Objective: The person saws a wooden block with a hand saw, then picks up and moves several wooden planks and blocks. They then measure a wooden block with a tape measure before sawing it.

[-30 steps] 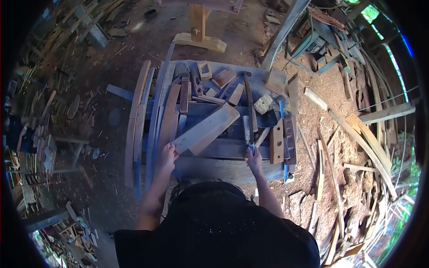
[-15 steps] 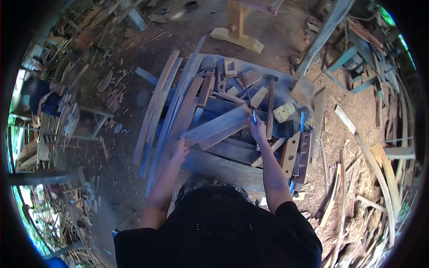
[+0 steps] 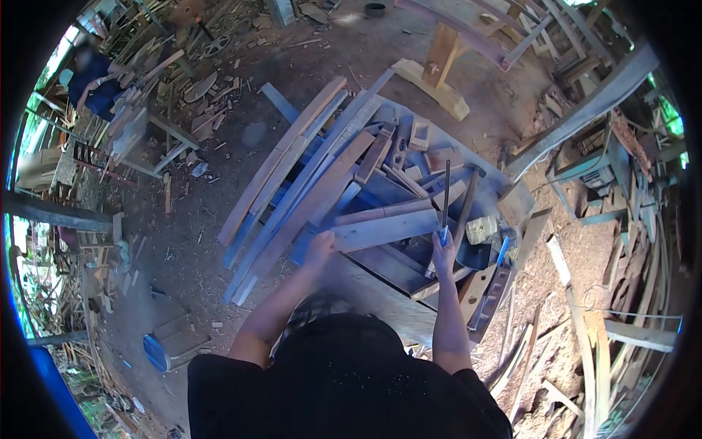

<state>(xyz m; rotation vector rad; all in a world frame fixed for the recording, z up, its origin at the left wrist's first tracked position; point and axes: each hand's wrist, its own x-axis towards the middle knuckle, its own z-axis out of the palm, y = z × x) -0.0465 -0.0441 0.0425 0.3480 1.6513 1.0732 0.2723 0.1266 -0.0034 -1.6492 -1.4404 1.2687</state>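
My left hand is closed on the left end of a flat wooden board, which lies slanted over other timber on the workbench. In my right hand is a long, thin dark tool with a blue handle, its shaft pointing away from me. That hand is right by the board's far right end. A second plank lies just behind the board. To the right of the tool rests a hammer with a long wooden handle, and a pale wooden block is beside it.
Long planks run along the bench's left side. Blocks with holes line its right edge. A wooden stand is beyond the bench, a stool at lower left. Another person is at far left. Wood shavings cover the right-hand floor.
The view has turned, so the bench appears rotated clockwise. The board now lies closer to level across the view, and the tool's shaft points more straight away from me. Both hands keep their holds.
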